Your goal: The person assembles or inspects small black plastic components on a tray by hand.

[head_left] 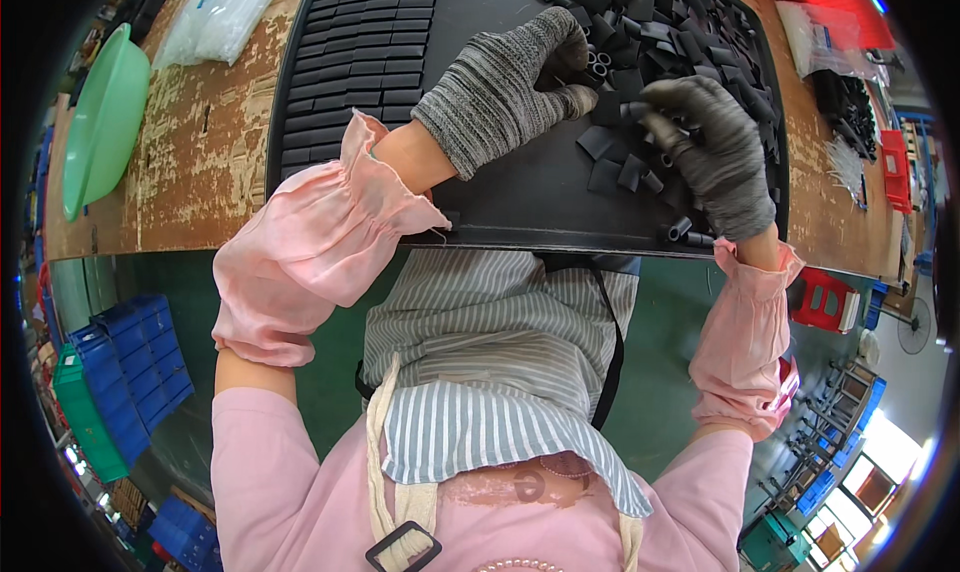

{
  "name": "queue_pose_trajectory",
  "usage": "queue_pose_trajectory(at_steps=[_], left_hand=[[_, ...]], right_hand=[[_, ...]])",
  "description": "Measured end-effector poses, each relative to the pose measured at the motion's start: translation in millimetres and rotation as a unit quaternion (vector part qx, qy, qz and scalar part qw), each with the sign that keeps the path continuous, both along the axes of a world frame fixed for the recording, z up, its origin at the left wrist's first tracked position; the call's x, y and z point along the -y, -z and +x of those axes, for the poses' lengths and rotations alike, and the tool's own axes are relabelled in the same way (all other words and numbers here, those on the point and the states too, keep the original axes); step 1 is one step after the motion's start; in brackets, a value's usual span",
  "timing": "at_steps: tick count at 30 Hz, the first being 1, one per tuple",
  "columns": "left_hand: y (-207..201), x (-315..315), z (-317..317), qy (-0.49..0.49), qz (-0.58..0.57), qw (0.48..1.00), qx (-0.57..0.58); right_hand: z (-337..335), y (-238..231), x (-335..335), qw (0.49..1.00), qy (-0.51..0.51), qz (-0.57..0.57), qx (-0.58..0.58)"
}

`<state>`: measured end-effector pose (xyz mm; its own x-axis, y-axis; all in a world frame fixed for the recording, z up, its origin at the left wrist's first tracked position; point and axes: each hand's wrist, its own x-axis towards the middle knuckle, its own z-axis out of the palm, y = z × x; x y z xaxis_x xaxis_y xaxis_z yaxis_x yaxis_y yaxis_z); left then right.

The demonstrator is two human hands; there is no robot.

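Handling black tubes (627, 82), heaped around right hand (722, 147): fingers bent, hold unclear; left hand (505, 90): thumb and fingers curled at heap's near-left edge, hold unclear. Light fingertip pinch likely best.

Worn wooden bench (180, 132); pale green basin (108, 122) at its left end, clear plastic bags (222, 17) nearby. Lower left: blue crates (138, 357) beside green crate (88, 412). Right: round fan (913, 327); red item (826, 300) by bench edge, likely a stool, partly hidden.

pink oversleeves (300, 247) accompany grey gloves (490, 97) and striped apron (490, 422).
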<state>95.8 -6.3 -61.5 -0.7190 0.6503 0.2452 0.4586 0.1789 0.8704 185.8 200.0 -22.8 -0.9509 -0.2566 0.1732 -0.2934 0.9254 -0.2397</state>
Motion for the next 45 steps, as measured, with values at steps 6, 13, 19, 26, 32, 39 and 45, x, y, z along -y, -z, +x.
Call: queue_pose_trajectory(at_steps=[6, 13, 19, 26, 32, 39, 45], left_hand=[[-1, -1, 4, 0.016, 0.012, 0.999, 0.040], [-5, 2, 3, 0.039, 0.006, 0.999, 0.012], [-5, 3, 0, 0.022, -0.021, 1.000, 0.005], [-4, 3, -2, 0.022, -0.006, 1.000, 0.013], [-6, 3, -2, 0.026, 0.002, 1.000, -0.003], [-7, 3, -9, 0.070, 0.046, 0.987, 0.135], [-5, 4, -6, 0.044, 0.028, 0.995, 0.090]], right_hand=[[-7, -2, 21, 0.884, 0.069, -0.456, 0.077], [-15, 2, 19, 0.884, 0.087, -0.445, 0.112], [-17, 17, 25, 0.891, 0.110, -0.440, 0.003], [-18, 13, 22, 0.878, 0.138, -0.454, 0.057], [-15, 12, 20, 0.873, 0.148, -0.460, 0.070], [-14, 9, 21, 0.896, 0.115, -0.423, 0.069], [-16, 19, 33, 0.862, 0.113, -0.486, 0.092]])
